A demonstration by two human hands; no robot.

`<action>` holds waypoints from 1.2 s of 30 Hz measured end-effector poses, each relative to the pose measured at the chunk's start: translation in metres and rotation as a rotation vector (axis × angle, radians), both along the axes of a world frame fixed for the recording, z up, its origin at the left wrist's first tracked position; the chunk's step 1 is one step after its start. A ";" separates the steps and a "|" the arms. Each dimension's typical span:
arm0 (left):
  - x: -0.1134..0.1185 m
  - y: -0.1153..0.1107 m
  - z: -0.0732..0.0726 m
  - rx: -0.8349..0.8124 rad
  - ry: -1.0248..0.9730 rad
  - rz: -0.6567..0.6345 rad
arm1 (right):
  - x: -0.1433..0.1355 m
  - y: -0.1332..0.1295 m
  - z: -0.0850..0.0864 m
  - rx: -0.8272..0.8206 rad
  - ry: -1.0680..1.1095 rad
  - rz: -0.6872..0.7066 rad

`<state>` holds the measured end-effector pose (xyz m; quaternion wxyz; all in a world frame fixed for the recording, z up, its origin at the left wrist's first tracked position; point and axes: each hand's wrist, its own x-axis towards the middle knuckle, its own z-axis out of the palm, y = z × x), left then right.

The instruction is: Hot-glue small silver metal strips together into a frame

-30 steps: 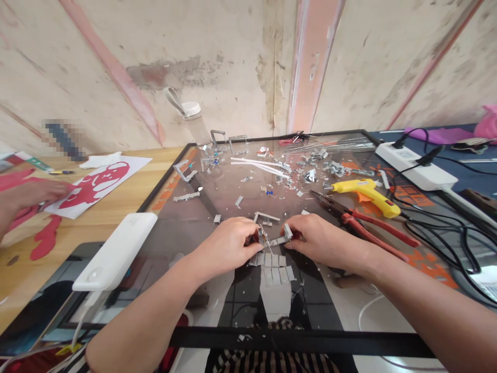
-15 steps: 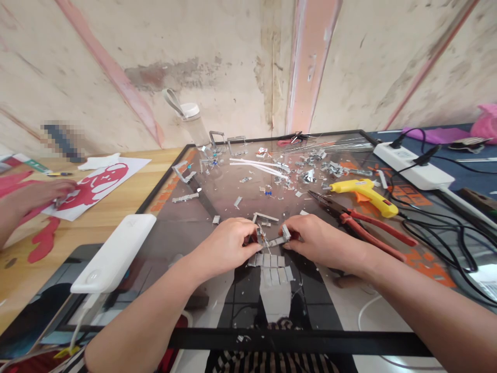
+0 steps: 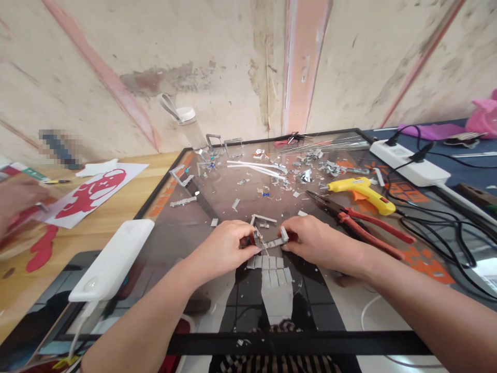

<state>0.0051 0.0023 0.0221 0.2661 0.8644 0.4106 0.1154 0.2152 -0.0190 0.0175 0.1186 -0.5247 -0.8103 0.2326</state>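
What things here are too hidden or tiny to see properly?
Grey piece: head view, ends partly hidden by the left hand and right hand.
Other person's hand: head view, blurred, with its arm cut off by the left edge.
Silver scraps: head view, many too small to tell apart.

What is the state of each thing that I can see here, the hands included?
Left hand: pinching gray bracket
Right hand: pinching the same bracket
Gray bracket: held between both hands
Long-nose pliers: lying unheld, handles spread
Yellow glue gun: lying unheld; hot or cold, cannot tell
Power strip: two black plugs inserted
White power bank: cable plugged in
Bottle: standing, cap on
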 end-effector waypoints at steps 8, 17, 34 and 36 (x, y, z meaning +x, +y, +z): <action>0.000 0.000 0.000 -0.011 -0.016 -0.008 | -0.001 0.001 0.001 0.003 -0.002 0.002; 0.001 0.000 0.001 -0.040 -0.015 -0.008 | -0.001 0.000 0.001 0.000 -0.003 -0.002; 0.001 0.001 0.000 -0.050 -0.025 -0.011 | -0.001 0.002 -0.004 0.013 0.009 0.007; 0.001 0.001 0.000 -0.051 -0.030 -0.006 | -0.001 0.002 -0.004 0.016 0.011 0.009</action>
